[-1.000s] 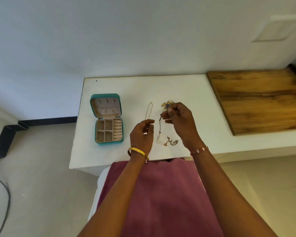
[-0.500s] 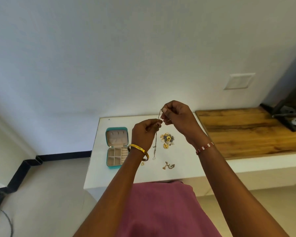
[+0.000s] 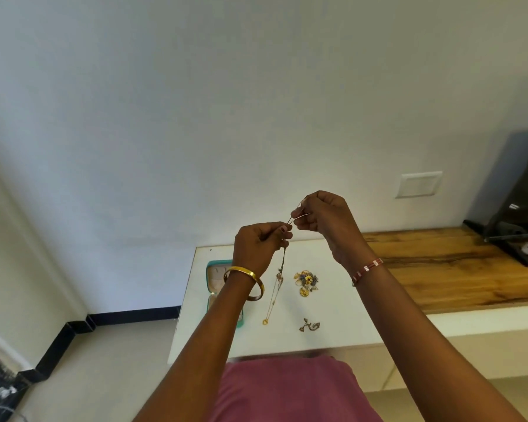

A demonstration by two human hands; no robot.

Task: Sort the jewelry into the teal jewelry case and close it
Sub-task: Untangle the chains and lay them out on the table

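Now both hands are up high, left hand [image 3: 258, 248] and right hand [image 3: 320, 217] each pinching the thin chain [image 3: 279, 275], which hangs toward 6 o'clock.

Both my hands raised above white table [image 3: 333, 336]. L hand [image 3: 256, 248] pinches thin chain necklace [image 3: 279, 277] at fingertips; R hand [image 3: 323, 217] pinches same chain just above, fingers curled. Chain hangs down btwn hands toward table, small gold ring pendant [image 3: 265, 321] at its low end. Teal jewelry case [image 3: 215, 264] open, partly hidden behind my L wrist w/ gold bangle [image 3: 246, 277]. Flower-cluster pieces [image 3: 307, 281] lie right of chain; small dark piece [image 3: 309, 325] nearer table's front edge. Wooden board [image 3: 445, 263] at right.
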